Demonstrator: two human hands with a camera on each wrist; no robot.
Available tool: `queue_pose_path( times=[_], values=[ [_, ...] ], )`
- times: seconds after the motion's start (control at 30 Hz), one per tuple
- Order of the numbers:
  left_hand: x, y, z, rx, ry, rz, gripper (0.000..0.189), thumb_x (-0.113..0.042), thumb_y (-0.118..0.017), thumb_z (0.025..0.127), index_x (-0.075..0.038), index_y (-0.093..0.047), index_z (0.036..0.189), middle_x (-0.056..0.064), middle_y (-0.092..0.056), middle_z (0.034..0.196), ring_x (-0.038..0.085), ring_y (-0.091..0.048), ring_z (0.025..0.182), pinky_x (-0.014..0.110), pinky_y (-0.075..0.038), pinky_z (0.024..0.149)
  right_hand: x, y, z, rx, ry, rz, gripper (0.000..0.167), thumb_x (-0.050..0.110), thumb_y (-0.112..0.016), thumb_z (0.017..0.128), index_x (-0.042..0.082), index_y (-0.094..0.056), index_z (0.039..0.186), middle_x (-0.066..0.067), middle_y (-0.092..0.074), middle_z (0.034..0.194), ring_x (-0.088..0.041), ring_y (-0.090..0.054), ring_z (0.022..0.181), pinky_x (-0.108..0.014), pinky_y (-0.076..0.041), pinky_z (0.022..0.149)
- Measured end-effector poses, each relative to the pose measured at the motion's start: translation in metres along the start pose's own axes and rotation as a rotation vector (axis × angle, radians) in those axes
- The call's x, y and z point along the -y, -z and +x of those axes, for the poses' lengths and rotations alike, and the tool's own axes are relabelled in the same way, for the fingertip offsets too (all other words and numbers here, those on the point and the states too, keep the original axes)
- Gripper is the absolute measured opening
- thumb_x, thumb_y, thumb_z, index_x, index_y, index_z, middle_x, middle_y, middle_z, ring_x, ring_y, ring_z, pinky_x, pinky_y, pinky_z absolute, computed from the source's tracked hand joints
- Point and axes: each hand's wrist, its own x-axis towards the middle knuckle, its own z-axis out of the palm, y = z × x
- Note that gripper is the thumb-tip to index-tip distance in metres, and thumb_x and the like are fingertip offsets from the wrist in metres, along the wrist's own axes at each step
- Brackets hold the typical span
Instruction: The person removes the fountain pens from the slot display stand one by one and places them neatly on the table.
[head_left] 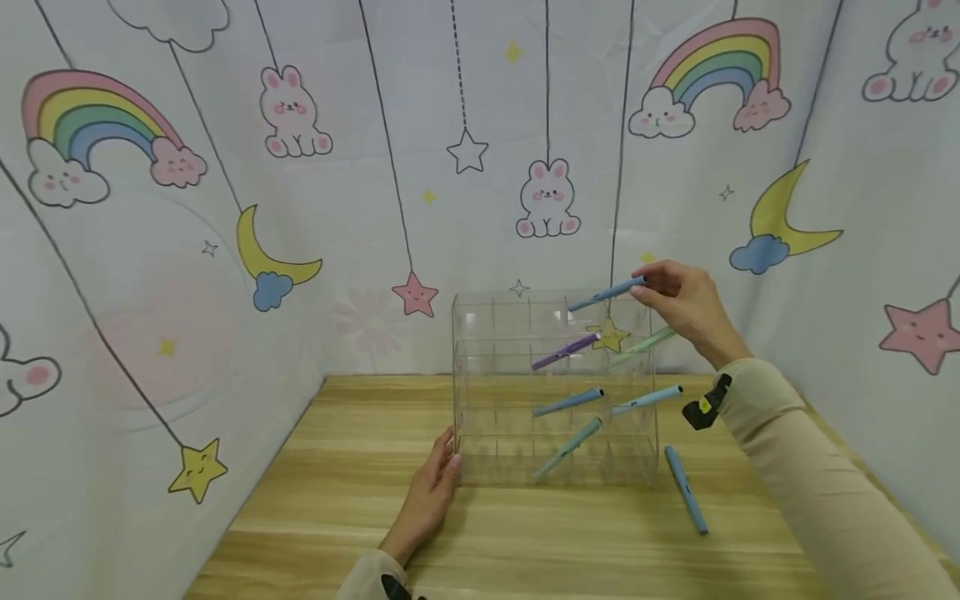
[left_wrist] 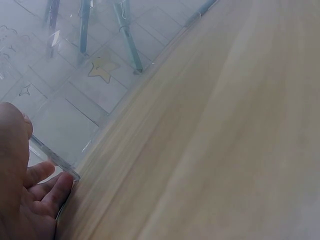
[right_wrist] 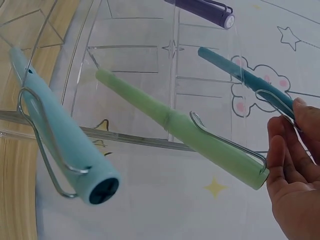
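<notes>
A clear plastic rack with compartments stands on the table. My left hand grips its lower left edge, thumb at the front corner, fingers along the side wall. At the top right, my right hand pinches a blue pen by its clip end, the other end pointing left over the top row. Other pens lean out of the rack: purple, light green, blue, light blue and teal. In the right wrist view, the light green pen is nearest the right hand.
Another blue pen lies on the wooden table, just right of the rack. A printed cloth backdrop with rainbows, rabbits and stars rises behind the table and along both sides.
</notes>
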Motion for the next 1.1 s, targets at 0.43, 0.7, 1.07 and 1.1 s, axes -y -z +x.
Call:
queue_pose_path(
  times=[0.43, 0.7, 1.07, 1.1],
  values=[
    [0.003, -0.001, 0.0, -0.009, -0.014, 0.003, 0.055, -0.029, -0.048, 0.117, -0.014, -0.035, 0.167, 0.034, -0.053, 0.157, 0.05, -0.061, 0.14, 0.061, -0.053, 0.113, 0.01, 0.015, -0.006, -0.1, 0.031, 0.045, 0.035, 0.023, -0.074, 0.104, 0.001, -0.071, 0.131, 0.031, -0.07, 0.098, 0.009, -0.069, 0.093, -0.008, -0.056, 0.082],
    [0.001, -0.001, 0.002, 0.003, 0.004, 0.012, 0.054, -0.029, -0.047, 0.117, -0.017, -0.034, 0.168, 0.033, -0.052, 0.159, 0.049, -0.061, 0.14, 0.061, -0.053, 0.114, 0.014, 0.037, -0.013, -0.155, 0.023, 0.068, 0.038, 0.021, -0.074, 0.104, -0.001, -0.069, 0.134, 0.032, -0.069, 0.099, 0.01, -0.069, 0.094, -0.006, -0.055, 0.084],
    [-0.001, -0.001, 0.001, -0.013, 0.005, 0.009, 0.055, -0.03, -0.051, 0.115, -0.016, -0.036, 0.167, 0.034, -0.052, 0.158, 0.049, -0.061, 0.14, 0.061, -0.053, 0.113, 0.006, 0.054, -0.016, -0.187, 0.034, 0.077, 0.035, 0.014, -0.076, 0.101, -0.002, -0.07, 0.131, 0.033, -0.072, 0.099, 0.012, -0.07, 0.093, -0.005, -0.056, 0.083],
    [-0.001, -0.001, 0.001, -0.014, 0.004, 0.004, 0.055, -0.029, -0.051, 0.115, -0.016, -0.036, 0.167, 0.034, -0.052, 0.158, 0.049, -0.061, 0.14, 0.061, -0.052, 0.114, 0.006, 0.056, -0.015, -0.19, 0.038, 0.082, 0.035, 0.014, -0.077, 0.101, -0.003, -0.071, 0.131, 0.033, -0.072, 0.099, 0.012, -0.07, 0.093, -0.005, -0.056, 0.083]
  ],
)
